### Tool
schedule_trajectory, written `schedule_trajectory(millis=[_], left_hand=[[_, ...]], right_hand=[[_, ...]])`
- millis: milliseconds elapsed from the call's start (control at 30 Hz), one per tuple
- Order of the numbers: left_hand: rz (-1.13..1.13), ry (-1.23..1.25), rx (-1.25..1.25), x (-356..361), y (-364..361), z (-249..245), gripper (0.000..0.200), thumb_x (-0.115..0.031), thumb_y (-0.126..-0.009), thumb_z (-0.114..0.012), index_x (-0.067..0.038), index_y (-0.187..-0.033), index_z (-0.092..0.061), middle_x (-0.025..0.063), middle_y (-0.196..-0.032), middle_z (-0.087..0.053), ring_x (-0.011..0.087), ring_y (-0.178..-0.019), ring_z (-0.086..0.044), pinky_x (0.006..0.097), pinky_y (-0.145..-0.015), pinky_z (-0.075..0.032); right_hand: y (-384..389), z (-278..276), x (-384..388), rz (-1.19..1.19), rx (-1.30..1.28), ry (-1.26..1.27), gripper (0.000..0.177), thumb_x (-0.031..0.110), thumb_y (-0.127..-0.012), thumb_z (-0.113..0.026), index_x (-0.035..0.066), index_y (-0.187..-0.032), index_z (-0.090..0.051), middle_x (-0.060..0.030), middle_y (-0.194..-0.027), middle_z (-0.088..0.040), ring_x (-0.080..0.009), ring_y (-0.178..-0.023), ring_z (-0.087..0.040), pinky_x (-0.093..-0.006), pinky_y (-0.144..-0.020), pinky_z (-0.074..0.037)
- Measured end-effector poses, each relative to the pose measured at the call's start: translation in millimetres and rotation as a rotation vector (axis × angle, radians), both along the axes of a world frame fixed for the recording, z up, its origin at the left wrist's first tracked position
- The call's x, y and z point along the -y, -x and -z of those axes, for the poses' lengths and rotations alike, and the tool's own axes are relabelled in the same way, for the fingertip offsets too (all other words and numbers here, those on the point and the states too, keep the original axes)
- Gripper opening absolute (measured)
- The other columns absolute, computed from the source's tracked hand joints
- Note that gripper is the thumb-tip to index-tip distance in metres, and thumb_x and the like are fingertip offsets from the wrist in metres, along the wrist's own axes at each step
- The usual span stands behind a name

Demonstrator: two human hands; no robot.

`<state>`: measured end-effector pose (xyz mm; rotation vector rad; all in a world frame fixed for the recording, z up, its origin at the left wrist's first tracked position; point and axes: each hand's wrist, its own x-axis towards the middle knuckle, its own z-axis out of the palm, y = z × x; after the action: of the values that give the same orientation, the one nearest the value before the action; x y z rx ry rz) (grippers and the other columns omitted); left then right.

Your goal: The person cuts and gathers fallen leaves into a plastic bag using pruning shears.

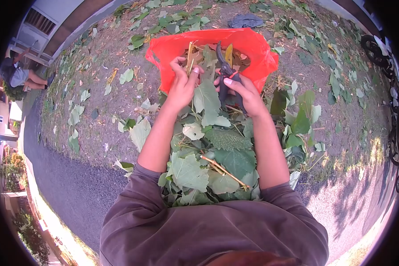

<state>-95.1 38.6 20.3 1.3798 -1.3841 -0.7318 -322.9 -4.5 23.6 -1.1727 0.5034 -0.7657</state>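
Observation:
My left hand is closed around a leafy vine stem, whose cut end points up over the red plastic bag. A large green leaf hangs below that hand. In my right hand is a pair of pruning shears, dark with red parts, its curved blade pointing up and away from me. The bag's mouth gapes open beyond both hands, with leaves and stems inside. Between my forearms lies a heap of big green leaves, with a brown twig on top.
Loose leaves are scattered over the bare soil. A dark crumpled cloth or bag lies beyond the red bag. Another person is at the far left near a building. Bicycle or motorbike wheels show at the right edge.

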Motion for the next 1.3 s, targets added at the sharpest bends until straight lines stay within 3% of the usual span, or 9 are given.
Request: schedule_trajectory(millis=[233, 300, 433, 567, 767, 900, 1067, 1133, 1300], left_hand=[[0.129, -0.032, -0.159, 8.5, -7.8, 20.3, 0.028, -0.028, -0.116, -0.04, -0.002, -0.126, -0.039, 0.0064, -0.098, -0.065, 0.014, -0.082, -0.061, 0.0297, -0.077, -0.052], [0.17, -0.14, -0.229, 6.1, -9.5, 17.4, 0.041, -0.038, -0.116, -0.036, -0.002, -0.111, -0.053, 0.0019, -0.084, -0.057, 0.0099, -0.073, -0.053, 0.0265, -0.068, -0.046], [0.005, -0.179, -0.481, 10.7, -10.6, 20.4, 0.06, -0.055, -0.114, -0.03, -0.004, -0.098, -0.058, -0.0039, -0.073, -0.042, 0.0069, -0.061, -0.031, 0.0254, -0.056, -0.03], [-0.062, -0.144, -0.4, 9.9, -15.8, 16.6, 0.084, -0.07, -0.109, -0.016, -0.003, -0.083, -0.061, -0.0054, -0.062, -0.037, 0.0077, -0.056, -0.03, 0.0253, -0.054, -0.025], [0.176, -0.343, -0.492, 2.4, -13.4, 9.0, 0.089, -0.074, -0.106, -0.012, -0.004, -0.076, -0.059, -0.0049, -0.056, -0.033, 0.0096, -0.051, -0.028, 0.0267, -0.052, -0.023], [0.197, -0.246, -0.538, 7.3, -19.6, 13.6, 0.09, -0.074, -0.106, -0.012, -0.003, -0.073, -0.058, -0.0065, -0.055, -0.028, 0.0095, -0.049, -0.025, 0.0273, -0.051, -0.021], [0.33, -0.277, -0.624, 6.1, -27.3, 18.4, 0.082, -0.071, -0.108, -0.013, -0.006, -0.07, -0.048, -0.0066, -0.056, -0.023, 0.0101, -0.047, -0.021, 0.0283, -0.049, -0.019], [0.483, -0.321, -0.694, 4.1, -24.5, 17.1, 0.079, -0.068, -0.109, -0.016, -0.008, -0.07, -0.046, -0.006, -0.056, -0.023, 0.0103, -0.047, -0.02, 0.0285, -0.049, -0.019], [0.491, -0.29, -1.147, 2.0, -31.5, 20.4, 0.073, -0.068, -0.109, -0.025, -0.011, -0.066, -0.041, -0.0044, -0.054, -0.023, 0.0094, -0.043, -0.02, 0.0288, -0.043, -0.018]], right_hand=[[-4.2, 19.7, 5.7, -0.024, -0.263, -0.036, 0.048, 0.038, -0.101, -0.066, 0.001, -0.131, -0.062, -0.0055, -0.111, -0.071, -0.0171, -0.1, -0.068, -0.0339, -0.092, -0.053], [-5.7, 19.9, 5.6, 0.012, -0.24, -0.05, 0.046, 0.044, -0.096, -0.071, 0.001, -0.112, -0.068, -0.004, -0.101, -0.069, -0.0131, -0.09, -0.065, -0.0299, -0.082, -0.051], [-4.4, 25.6, 7.4, 0.029, -0.263, 0.022, 0.047, 0.046, -0.096, -0.071, 0.001, -0.109, -0.068, -0.0036, -0.097, -0.069, -0.0131, -0.086, -0.064, -0.0296, -0.079, -0.051], [-5.7, 25.8, 5.7, -0.083, -0.308, 0.061, 0.049, 0.049, -0.096, -0.071, 0.001, -0.106, -0.069, -0.0033, -0.092, -0.068, -0.0125, -0.084, -0.063, -0.029, -0.077, -0.05], [-8.1, 29.7, 4.7, -0.122, -0.307, 0.028, 0.049, 0.049, -0.095, -0.072, 0.001, -0.107, -0.071, -0.0035, -0.091, -0.069, -0.0124, -0.083, -0.063, -0.0289, -0.077, -0.049], [-5.8, 17.8, -0.3, -0.106, -0.212, -0.166, 0.052, 0.049, -0.095, -0.072, -0.002, -0.108, -0.071, -0.0035, -0.09, -0.068, -0.0138, -0.081, -0.065, -0.0284, -0.076, -0.049], [-4.5, 25.6, 6.4, -0.182, -0.286, -0.077, 0.053, 0.049, -0.096, -0.07, -0.002, -0.111, -0.071, -0.006, -0.094, -0.07, -0.0156, -0.083, -0.068, -0.0283, -0.077, -0.05], [-5.9, 25.6, 4.9, -0.178, -0.346, -0.037, 0.054, 0.049, -0.097, -0.07, -0.002, -0.113, -0.07, -0.007, -0.095, -0.072, -0.0159, -0.084, -0.069, -0.0284, -0.077, -0.051], [-3.9, 24.4, 5.2, -0.189, -0.26, -0.11, 0.053, 0.048, -0.096, -0.071, -0.002, -0.115, -0.071, -0.0076, -0.098, -0.074, -0.0148, -0.084, -0.069, -0.0294, -0.075, -0.053]])
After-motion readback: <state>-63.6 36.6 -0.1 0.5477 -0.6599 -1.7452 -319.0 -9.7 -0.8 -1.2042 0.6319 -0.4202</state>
